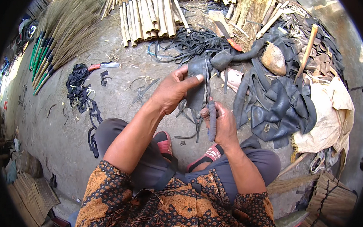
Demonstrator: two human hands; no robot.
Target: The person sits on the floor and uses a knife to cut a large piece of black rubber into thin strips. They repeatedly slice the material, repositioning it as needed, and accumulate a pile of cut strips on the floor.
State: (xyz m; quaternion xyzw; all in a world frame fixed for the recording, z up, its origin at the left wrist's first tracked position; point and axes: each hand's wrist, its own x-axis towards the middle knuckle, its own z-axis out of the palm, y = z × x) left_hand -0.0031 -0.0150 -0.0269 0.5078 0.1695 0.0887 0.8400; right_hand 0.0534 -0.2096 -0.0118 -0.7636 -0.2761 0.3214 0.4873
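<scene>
My left hand (170, 89) grips a flat piece of black rubber (196, 97), thumb on top and fingers underneath. In my right hand (223, 124) is a pair of scissors (210, 111) with dark wrapped handles. Its narrow blades point away from me and lie along the right edge of the rubber, by my left thumb. How far the blades are apart is hard to make out. Just beyond, the rubber meets a bulky dark roll of rubber (222, 59). Thin black strips (196, 123) lie on the floor below my hands.
Bundled grass brooms (67, 25) lie at the far left, near a red-handled knife (104, 66) and tangled black strips (79, 81). Bamboo handles (147, 17) are stacked ahead. To the right are a rubber heap (280, 106), a stone (274, 59), a wooden-handled tool (309, 48) and a pale sack (329, 117).
</scene>
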